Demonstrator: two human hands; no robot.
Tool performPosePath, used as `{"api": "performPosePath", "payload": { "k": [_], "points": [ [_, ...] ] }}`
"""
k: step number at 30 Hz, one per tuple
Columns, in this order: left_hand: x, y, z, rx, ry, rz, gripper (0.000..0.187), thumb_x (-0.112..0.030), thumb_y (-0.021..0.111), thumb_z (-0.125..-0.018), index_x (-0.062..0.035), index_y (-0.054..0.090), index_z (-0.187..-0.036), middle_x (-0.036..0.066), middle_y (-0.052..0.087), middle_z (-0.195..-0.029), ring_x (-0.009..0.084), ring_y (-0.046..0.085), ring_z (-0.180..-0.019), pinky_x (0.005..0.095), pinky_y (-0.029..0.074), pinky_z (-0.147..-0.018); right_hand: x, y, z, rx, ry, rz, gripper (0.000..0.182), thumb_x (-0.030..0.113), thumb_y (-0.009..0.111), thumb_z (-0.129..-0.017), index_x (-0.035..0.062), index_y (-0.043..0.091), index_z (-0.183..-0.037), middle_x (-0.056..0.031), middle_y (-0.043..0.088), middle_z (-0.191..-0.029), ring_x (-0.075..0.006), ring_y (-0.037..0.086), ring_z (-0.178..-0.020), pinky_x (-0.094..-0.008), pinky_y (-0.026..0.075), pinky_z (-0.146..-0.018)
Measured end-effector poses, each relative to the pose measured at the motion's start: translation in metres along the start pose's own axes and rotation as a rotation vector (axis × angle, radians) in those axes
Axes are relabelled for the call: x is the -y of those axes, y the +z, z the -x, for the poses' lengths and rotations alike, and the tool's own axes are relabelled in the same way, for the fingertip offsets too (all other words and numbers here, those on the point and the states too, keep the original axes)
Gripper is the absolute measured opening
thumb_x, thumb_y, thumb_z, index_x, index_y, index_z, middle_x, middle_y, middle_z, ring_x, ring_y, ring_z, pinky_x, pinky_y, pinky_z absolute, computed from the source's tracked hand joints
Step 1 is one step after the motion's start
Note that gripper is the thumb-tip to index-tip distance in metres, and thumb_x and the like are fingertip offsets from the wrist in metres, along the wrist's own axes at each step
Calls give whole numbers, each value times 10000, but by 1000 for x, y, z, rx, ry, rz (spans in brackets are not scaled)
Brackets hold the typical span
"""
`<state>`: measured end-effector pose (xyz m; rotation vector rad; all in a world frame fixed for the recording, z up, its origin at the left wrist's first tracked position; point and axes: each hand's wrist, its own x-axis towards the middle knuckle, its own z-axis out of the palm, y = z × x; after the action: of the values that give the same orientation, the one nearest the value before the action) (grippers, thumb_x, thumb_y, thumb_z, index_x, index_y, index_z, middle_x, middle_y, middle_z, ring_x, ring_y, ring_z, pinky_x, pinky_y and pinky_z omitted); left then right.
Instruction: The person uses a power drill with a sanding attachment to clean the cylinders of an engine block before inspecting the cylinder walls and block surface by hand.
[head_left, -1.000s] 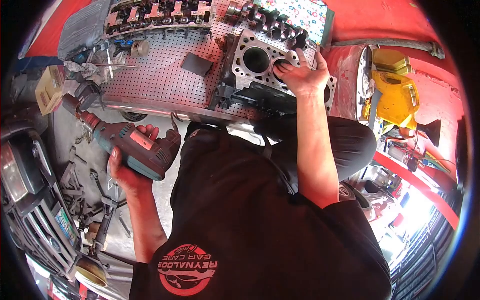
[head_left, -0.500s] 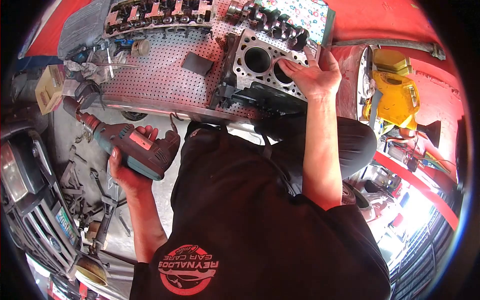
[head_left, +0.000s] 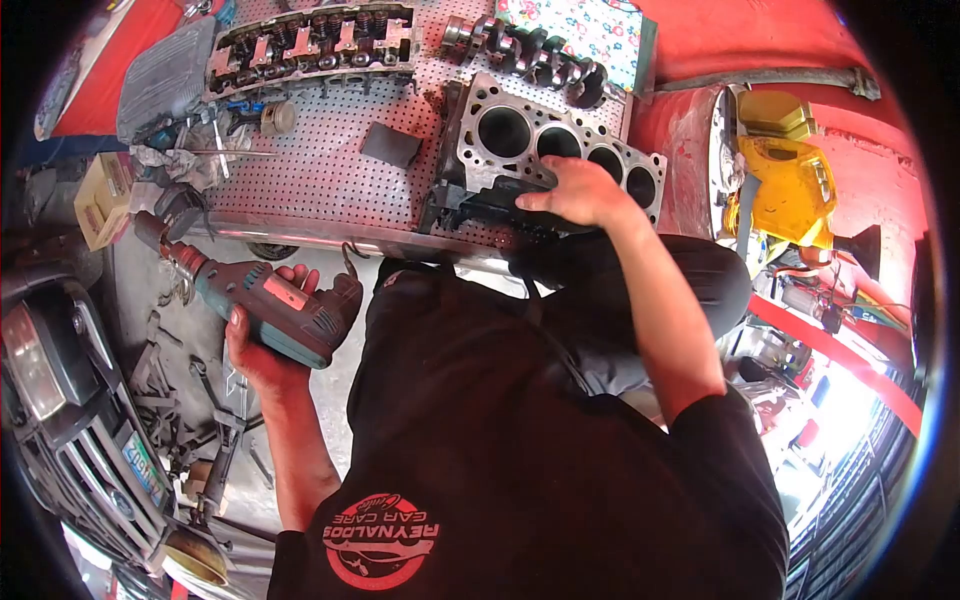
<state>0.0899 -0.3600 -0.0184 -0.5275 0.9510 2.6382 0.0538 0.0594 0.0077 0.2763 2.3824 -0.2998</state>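
Observation:
My left hand is wrapped round the body of a teal and dark power drill, whose front end points up and left, clear of the table's near edge. An engine block with a row of round cylinder bores lies on the table. My right hand is open over its near side, thumb and fingers apart, with fingertips right by the second bore. Behind the block rests a crankshaft. A dark square sheet lies to the block's left.
A cylinder head and a piston lie on the perforated tabletop. A yellow jug stands at the right. On the left are a cardboard box and a car front.
My right hand has moved left and nearer to me, from the block's far right part to its near side, uncovering the right-hand bores. The drill stays in my left hand.

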Motion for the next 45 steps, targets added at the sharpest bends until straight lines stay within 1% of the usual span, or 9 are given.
{"api": "performPosePath", "payload": {
  "k": [5, 9, 14, 20, 24, 27, 32, 41, 45],
  "points": [
    [5, 3, 3, -9, 13, -10, 716, -475, 631, -861, 41, 486, -1335, 227, 601, -1205, 392, 572, -1194, 553, 394, -1116, 10, -31, -31, 468, 134, 64, 986, 596, 774, -739, -36, 470, -1432, -228, 540, -1417, -340, 522, -1316, -385, 411, -1095],
    [5, 1, 9, 16, 20, 13, 713, -473, 634, -869, 38, 480, -1341, 212, 604, -1214, 383, 560, -1214, 571, 363, -1134, -15, -22, -12, 165, -99, 90, 880, 544, 746, -779, -40, 508, -1394, -240, 576, -1368, -362, 546, -1287, -408, 419, -1085],
    [5, -10, 12, -18, 3, 59, 692, -463, 626, -882, 33, 479, -1343, 200, 608, -1219, 379, 548, -1232, 584, 339, -1147, -12, -45, 6, 259, -115, 57, 828, 441, 757, -807, -52, 480, -1412, -245, 545, -1406, -357, 522, -1316, -404, 406, -1100],
    [3, -12, 10, -14, 10, 50, 697, -470, 628, -885, 33, 478, -1343, 199, 604, -1226, 381, 547, -1234, 589, 332, -1150, -12, -49, 7, 153, -112, -87, 638, 394, 739, -842, -47, 587, -1278, -179, 664, -1225, -332, 617, -1145, -398, 481, -988],
    [6, -8, 5, -2, 6, 35, 699, -474, 628, -883, 35, 479, -1339, 201, 600, -1230, 378, 547, -1235, 588, 343, -1144, -29, 1, -24, 73, 70, -1495, 317, 258, 705, -883, 65, 655, -1129, -51, 678, -1091, -172, 612, -979, -333, 499, -845],
    [7, -2, 3, -4, 2, 11, 696, -475, 625, -882, 34, 482, -1334, 202, 601, -1226, 375, 551, -1231, 584, 357, -1136, -25, 12, -33, -60, 194, -1762, 201, 199, 675, -888, 87, 643, -1051, -39, 671, -1057, -160, 595, -1000, -325, 489, -819],
    [9, 4, 2, -12, -23, -24, 695, -477, 625, -878, 32, 485, -1331, 201, 608, -1217, 372, 568, -1215, 579, 371, -1130, -31, 21, -30, -28, 50, -2174, 218, 107, 631, -859, -12, 558, -1026, -175, 581, -1163, -315, 576, -1088, -499, 476, -1035],
    [6, -1, 5, 13, -11, -36, 701, -482, 628, -880, 32, 485, -1335, 195, 612, -1215, 369, 570, -1216, 576, 365, -1136, -43, -5, 6, -171, -33, -2089, 414, 182, 582, -904, -36, 580, -1256, -174, 602, -1321, -296, 595, -1131, -415, 462, -997],
    [5, -3, 8, -17, -4, -21, 679, -470, 617, -881, 34, 496, -1321, 214, 611, -1195, 385, 581, -1184, 562, 403, -1102, -47, -6, 16, -10, 9, -1032, 641, 244, 649, -847, -25, 484, -1405, -148, 683, -1151, -190, 687, -798, -314, 501, -627]
  ]
}}
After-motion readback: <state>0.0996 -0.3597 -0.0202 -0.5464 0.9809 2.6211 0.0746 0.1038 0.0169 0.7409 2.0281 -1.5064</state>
